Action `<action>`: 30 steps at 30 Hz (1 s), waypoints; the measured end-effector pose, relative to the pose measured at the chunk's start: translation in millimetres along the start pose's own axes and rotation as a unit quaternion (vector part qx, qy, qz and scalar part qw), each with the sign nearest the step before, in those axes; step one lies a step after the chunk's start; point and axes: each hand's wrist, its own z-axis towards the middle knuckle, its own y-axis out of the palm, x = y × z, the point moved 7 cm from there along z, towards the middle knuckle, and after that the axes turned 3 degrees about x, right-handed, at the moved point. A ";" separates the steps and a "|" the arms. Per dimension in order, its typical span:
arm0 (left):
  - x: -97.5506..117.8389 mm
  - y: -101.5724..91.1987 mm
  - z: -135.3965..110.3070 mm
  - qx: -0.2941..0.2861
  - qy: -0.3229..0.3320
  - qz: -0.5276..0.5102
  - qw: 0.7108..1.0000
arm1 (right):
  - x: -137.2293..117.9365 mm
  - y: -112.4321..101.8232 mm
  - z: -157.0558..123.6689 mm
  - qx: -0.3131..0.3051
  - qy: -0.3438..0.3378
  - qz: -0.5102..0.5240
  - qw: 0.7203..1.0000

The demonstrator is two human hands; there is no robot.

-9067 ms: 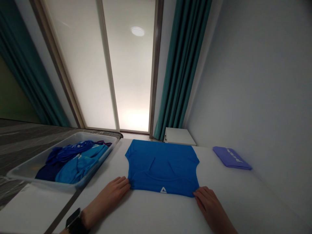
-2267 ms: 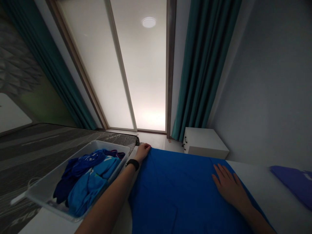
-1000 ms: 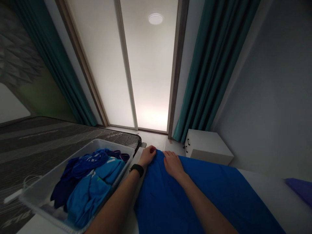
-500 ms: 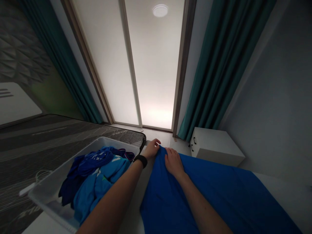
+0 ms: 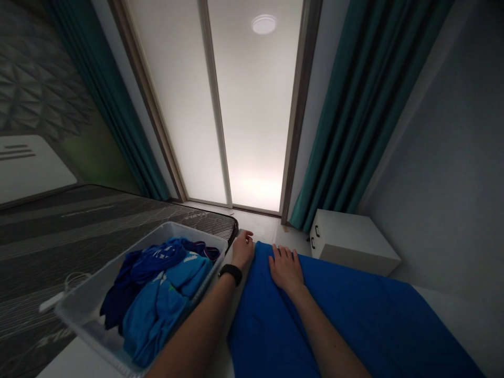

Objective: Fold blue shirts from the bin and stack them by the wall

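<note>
A plain blue piece of fabric [image 5: 354,304], perhaps a garment, lies spread on a white surface and runs out of view at the bottom. My right hand [image 5: 286,268] rests flat on it near its far edge, fingers spread. Just left of the fabric's far left corner is my left hand [image 5: 242,250], with a dark band on the wrist. Its fingers are loosely curled, and no fabric shows in them. To the left stands a translucent plastic bin [image 5: 84,320] holding crumpled blue clothes [image 5: 165,283].
A dark grey patterned mattress [image 5: 106,220] fills the left side. Past the fabric, on the right, sits a white cabinet [image 5: 356,236] with black handles. Frosted sliding doors [image 5: 255,121] stand ahead, between teal curtains [image 5: 358,115]. A white cable [image 5: 73,278] lies by the bin.
My left hand has let go of the fabric's corner and moved slightly left of it. That corner now lies flatter. My right hand has shifted a little right, its fingers spread wider.
</note>
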 end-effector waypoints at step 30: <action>17.9 -24.1 -88.7 -0.007 0.136 0.203 0.970 | -41.0 2.6 -9.3 -0.035 -0.183 0.039 0.982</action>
